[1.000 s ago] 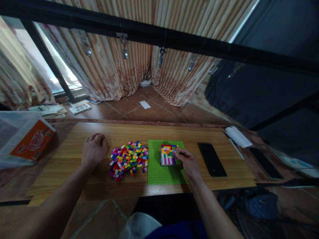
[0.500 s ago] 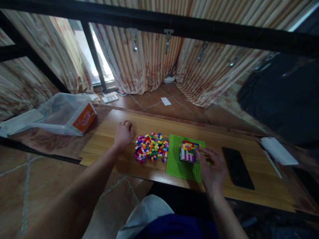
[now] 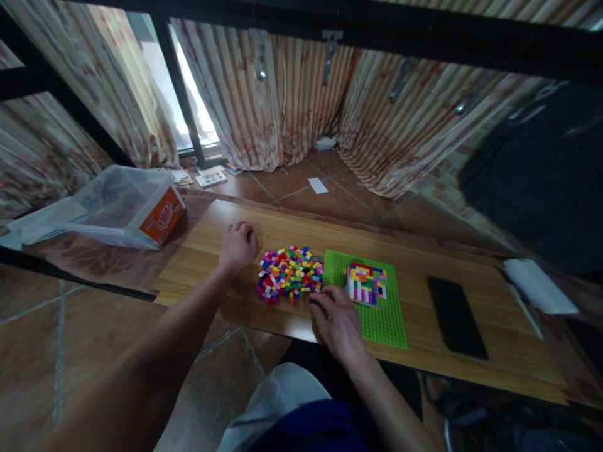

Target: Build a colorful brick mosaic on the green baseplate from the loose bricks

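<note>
My left hand (image 3: 239,245) rests on the wooden board with its fingers curled in, nothing visible in them. Just right of it lies a loose pile of small multicoloured toy bricks (image 3: 289,273). My right hand (image 3: 338,317) is at the pile's lower right edge, thumb and fingertips closing around a small, dark purplish brick, partly hidden. Behind that hand is a green baseplate (image 3: 393,326), whose lower left part the hand covers. On the plate stands a colourful block built of bricks (image 3: 365,284), with white and magenta stripes on its near side.
A black phone-like slab (image 3: 456,317) lies on the wooden board (image 3: 509,351) to the right. At the left stands a clear plastic bin (image 3: 127,207) with an orange label. A white object (image 3: 539,285) sits beyond the board's right end. Dark bars cross the view above.
My right hand has moved left from the brick-built block to the pile's edge. The block's right side is now uncovered. My left hand stays in place; the view has shifted slightly.
</note>
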Demonstrator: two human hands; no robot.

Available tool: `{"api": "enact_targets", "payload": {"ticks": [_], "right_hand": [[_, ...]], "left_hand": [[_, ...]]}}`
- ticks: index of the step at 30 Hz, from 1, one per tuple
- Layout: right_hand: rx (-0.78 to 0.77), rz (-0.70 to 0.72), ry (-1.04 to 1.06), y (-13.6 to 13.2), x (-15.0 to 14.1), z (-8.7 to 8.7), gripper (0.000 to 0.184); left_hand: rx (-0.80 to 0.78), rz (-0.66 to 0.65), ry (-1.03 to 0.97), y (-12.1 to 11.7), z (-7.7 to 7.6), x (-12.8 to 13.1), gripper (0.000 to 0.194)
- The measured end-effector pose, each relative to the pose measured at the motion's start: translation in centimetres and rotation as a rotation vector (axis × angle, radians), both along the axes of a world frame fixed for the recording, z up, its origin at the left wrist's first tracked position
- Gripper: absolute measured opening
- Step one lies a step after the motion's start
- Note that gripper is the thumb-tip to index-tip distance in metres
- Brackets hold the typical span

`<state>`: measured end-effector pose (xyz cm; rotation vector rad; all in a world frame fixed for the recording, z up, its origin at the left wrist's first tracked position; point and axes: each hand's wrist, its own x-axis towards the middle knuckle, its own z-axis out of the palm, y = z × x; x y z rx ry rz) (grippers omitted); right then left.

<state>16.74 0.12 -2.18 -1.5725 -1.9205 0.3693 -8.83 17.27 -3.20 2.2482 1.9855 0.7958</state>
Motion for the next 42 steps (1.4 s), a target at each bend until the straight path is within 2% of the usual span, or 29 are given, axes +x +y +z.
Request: {"api": "enact_targets", "payload": {"ticks": [7, 13, 17, 23, 28, 32, 37, 42], "right_hand": [[0.013, -0.017, 0.005, 0.4, -0.9, 0.1, 0.018], [0.027, -0.054, 0.189, 0.1, -0.6, 1.8, 0.019], [0.0, -0.152, 0.31, -0.3, 0.6, 2.7, 0.016], [-0.001, -0.285, 0.558, -0.8, 3.8, 2.9, 0.018], [0.066, -0.433, 0.482, -0.5, 7.3, 3.3, 0.02], [0.032, -0.519, 0.452, 0.0, 9.4, 3.1, 0.025], [-0.052, -0.575, 0.434, 0.8, 10.4, 2.9, 0.03], [-0.076, -0.578, 0.315, 1.2, 10.6, 3.4, 0.029]], "left_hand": [[-0.001, -0.027, 0.01, 0.1, 0.0, -0.2, 0.024], [0.016, -0.022, 0.008, 0.3, -0.1, -0.3, 0.023], [0.019, -0.04, 0.002, 0.3, 0.0, -0.3, 0.023], [0.036, -0.041, 0.018, 0.2, 0.0, -0.3, 0.023], [0.028, -0.03, 0.025, 0.2, 0.2, -0.3, 0.023], [0.03, -0.035, 0.04, 0.3, 0.2, -0.4, 0.022], [0.042, -0.035, 0.048, 0.4, 0.0, -0.5, 0.024], [0.05, -0.024, 0.046, 0.4, 0.0, -0.4, 0.024]]}}
